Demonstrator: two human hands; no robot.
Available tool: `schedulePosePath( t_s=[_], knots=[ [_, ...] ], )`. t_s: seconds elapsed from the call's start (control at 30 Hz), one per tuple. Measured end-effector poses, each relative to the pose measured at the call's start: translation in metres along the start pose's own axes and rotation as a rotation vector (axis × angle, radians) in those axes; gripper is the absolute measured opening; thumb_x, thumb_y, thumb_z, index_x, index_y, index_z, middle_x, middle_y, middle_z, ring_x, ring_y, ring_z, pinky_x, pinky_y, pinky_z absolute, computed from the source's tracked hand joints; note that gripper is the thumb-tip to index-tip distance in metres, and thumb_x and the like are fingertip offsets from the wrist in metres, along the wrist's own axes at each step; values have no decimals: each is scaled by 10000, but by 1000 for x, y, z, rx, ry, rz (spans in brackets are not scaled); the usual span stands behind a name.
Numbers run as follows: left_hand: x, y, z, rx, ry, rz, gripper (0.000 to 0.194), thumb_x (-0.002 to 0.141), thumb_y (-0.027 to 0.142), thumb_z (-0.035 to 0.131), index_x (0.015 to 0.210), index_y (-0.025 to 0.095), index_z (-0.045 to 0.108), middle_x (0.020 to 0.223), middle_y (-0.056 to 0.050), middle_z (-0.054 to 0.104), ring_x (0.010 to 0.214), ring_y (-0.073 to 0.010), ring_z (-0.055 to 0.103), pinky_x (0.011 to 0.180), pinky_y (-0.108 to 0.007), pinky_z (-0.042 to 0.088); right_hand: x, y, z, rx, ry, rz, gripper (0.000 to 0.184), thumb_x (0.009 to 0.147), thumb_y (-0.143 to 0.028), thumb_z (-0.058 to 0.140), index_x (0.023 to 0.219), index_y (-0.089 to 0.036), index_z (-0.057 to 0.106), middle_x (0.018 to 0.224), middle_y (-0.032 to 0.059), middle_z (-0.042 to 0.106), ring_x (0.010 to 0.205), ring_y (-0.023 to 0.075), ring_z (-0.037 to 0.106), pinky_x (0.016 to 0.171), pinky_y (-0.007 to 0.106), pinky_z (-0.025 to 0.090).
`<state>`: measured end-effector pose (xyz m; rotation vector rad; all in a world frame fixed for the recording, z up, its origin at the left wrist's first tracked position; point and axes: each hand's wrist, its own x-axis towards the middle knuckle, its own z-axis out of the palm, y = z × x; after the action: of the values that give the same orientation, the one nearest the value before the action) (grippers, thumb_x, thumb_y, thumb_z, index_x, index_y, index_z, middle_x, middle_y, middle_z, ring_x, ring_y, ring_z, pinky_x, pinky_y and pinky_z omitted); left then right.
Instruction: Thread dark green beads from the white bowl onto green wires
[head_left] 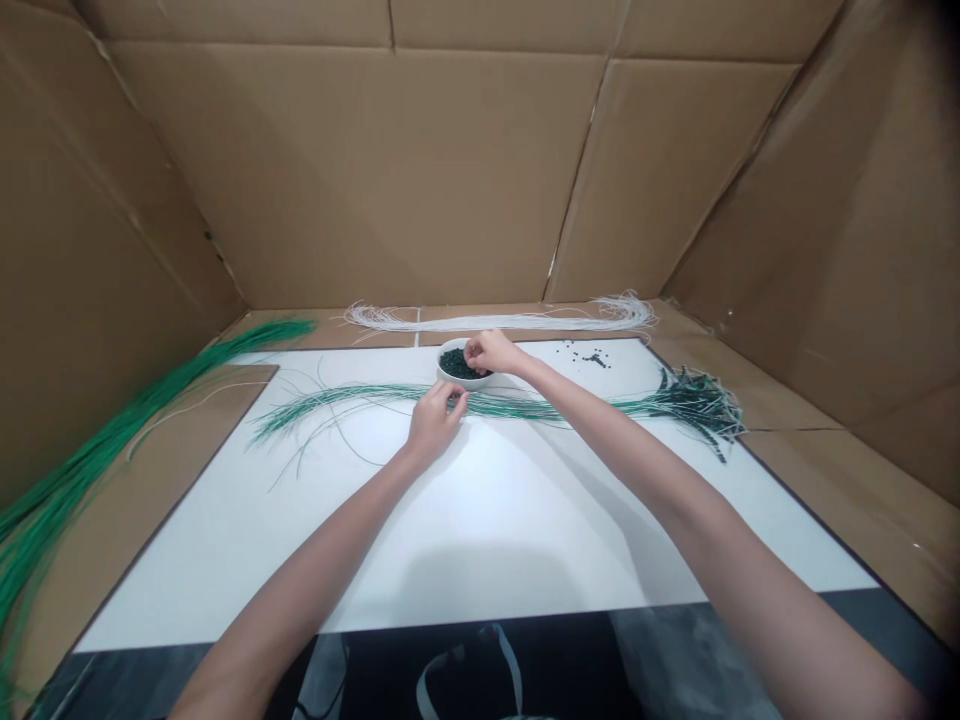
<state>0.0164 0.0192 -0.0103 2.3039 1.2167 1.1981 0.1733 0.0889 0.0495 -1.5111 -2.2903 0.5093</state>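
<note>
A small white bowl (450, 350) of dark green beads stands at the far middle of the white board (480, 520). My right hand (491, 352) reaches over the bowl's right rim, fingers pinched together down at the beads. My left hand (435, 420) rests just in front of the bowl, its fingers closed on the bundle of green and white cords (525, 406) that lies across the board. What the right fingertips hold is too small to make out.
A bundle of white cords (495, 318) lies along the back. Long green cords (90, 460) trail down the left side. Dark-tipped cord ends (697, 400) fan out at the right. A few loose beads (592, 358) sit right of the bowl. Cardboard walls enclose the area.
</note>
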Motion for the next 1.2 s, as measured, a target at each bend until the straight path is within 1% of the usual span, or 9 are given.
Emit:
schedulePosePath(
  t_s=[0.13,0.27,0.33,0.43,0.5,0.57,0.77,0.97,1.2],
  knots=[
    [0,0,0,-20,12,-12,119,810,231,454,750,176,541,741,-11,550,644,-115,501,598,-224,373,-5,1,-4,199,84,37,164,630,-112,503,688,-105,655,510,0,609,503,103,575,552,175,451],
    [0,1,-1,-42,62,-27,126,816,245,451,761,173,538,742,-4,550,578,-96,465,585,-222,369,-35,-3,2,683,210,39,138,616,-158,567,712,-99,648,552,3,612,507,105,559,564,217,470],
    [0,2,-1,-55,85,-15,136,820,255,447,760,171,535,730,-2,542,577,-94,461,585,-219,368,-57,-6,13,918,207,51,164,621,-224,617,737,-110,642,596,6,624,520,101,558,586,235,475],
    [-1,3,-2,-69,119,18,140,822,259,444,763,167,531,721,-3,530,615,-98,475,600,-214,373,-85,-6,37,1213,241,141,199,590,-265,681,728,-127,640,625,7,628,535,84,551,575,216,462],
    [-2,3,-2,-65,137,38,134,819,256,447,772,166,534,722,-4,528,621,-98,476,609,-213,378,-96,-4,51,1363,279,205,197,580,-262,704,714,-130,647,630,7,622,524,63,527,538,186,438],
    [-3,3,-2,-54,123,65,128,815,248,453,781,166,545,719,-3,527,621,-97,477,614,-212,382,-101,-1,59,1467,264,237,184,586,-244,712,722,-131,658,643,11,616,534,52,511,525,170,422],
    [-4,4,-1,-44,1,155,154,822,276,461,826,178,580,745,-6,531,635,-91,494,611,-200,392,-102,5,60,1583,166,220,165,625,-192,696,779,-138,674,686,14,605,585,50,500,558,159,419],
    [-5,4,1,-65,45,193,153,822,277,469,821,178,586,731,-5,526,639,-90,498,614,-197,400,-103,3,59,1580,150,206,150,637,-202,686,777,-149,674,673,4,591,582,53,492,550,166,412],
    [-5,5,1,-65,22,222,161,829,271,459,851,175,586,748,-11,546,637,-87,502,599,-195,399,-103,2,60,1575,160,212,164,636,-209,687,786,-145,680,666,3,590,571,46,485,543,163,398]
  ],
)
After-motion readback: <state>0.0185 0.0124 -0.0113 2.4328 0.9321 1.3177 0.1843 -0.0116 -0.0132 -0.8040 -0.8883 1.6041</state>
